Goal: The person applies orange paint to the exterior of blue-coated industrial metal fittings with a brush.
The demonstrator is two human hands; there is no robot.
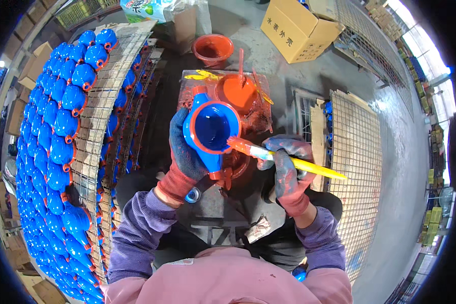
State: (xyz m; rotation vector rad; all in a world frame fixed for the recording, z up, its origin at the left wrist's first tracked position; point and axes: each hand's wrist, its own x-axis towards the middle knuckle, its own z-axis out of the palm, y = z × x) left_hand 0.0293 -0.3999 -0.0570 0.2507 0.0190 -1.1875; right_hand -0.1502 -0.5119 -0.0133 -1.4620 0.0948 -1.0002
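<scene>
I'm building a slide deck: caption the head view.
A gloved left hand holds a blue part while the right hand holds a red-tipped paintbrush at its red rim.

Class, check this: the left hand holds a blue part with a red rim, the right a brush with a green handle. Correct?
The brush handle in the right hand is yellow, not green, as the head view shows; the rest stands.

The left hand [181, 143], in a dark glove with a red cuff, grips a blue casing [211, 127], its round, red-rimmed opening facing up. The right hand [291, 158], gloved alike, holds a yellow-handled brush [261, 153], its red bristles at the rim's right side. Beyond sits red paint [233, 96]; glossy blue pieces [55, 121] crowd a wire rack [93, 106] at left.
</scene>
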